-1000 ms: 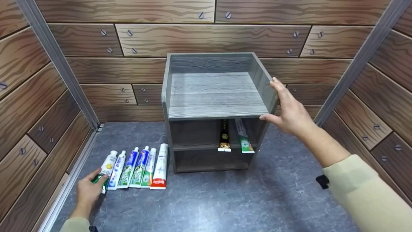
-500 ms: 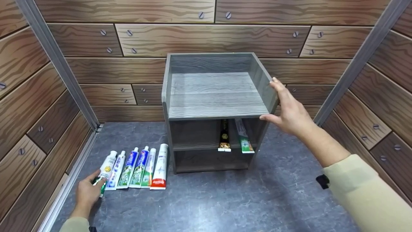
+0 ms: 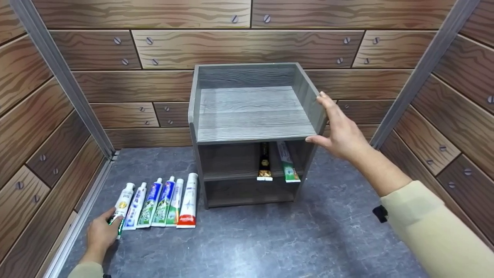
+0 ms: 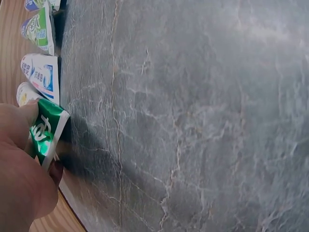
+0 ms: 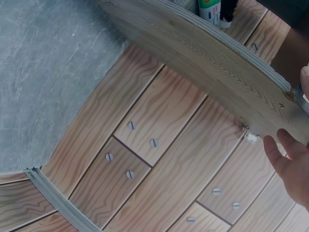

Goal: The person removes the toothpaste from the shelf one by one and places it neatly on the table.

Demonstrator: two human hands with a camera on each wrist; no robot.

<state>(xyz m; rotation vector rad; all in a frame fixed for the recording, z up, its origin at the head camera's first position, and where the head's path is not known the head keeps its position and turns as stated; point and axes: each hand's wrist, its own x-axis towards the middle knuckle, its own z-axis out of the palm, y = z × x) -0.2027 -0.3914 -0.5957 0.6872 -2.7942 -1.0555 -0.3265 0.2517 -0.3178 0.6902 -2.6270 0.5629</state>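
My left hand [image 3: 102, 230] pinches the flat green end of a white toothpaste tube [image 3: 123, 200], the leftmost of a row on the floor. In the left wrist view, that shiny green end [image 4: 46, 128] shows between thumb and fingers. Beside it lie several more tubes, among them a white-and-blue tube [image 3: 136, 206] and a white tube with a red end [image 3: 189, 202]. My right hand [image 3: 343, 133] rests against the right side panel of a grey wooden shelf unit [image 3: 251, 112], its thumb at the front edge and fingers spread along the side.
On the shelf's middle level, a black-and-gold tube [image 3: 264, 162] and a green-and-white tube [image 3: 288, 166] lie with their flat ends over the front edge. Wood-patterned walls [image 3: 247, 48] with metal corner strips enclose the grey marbled floor [image 3: 247, 239].
The left hand has drawn slightly down and left, and the held tube's green end has shifted toward me with it. The head view has turned a little. My right hand stays at the shelf.
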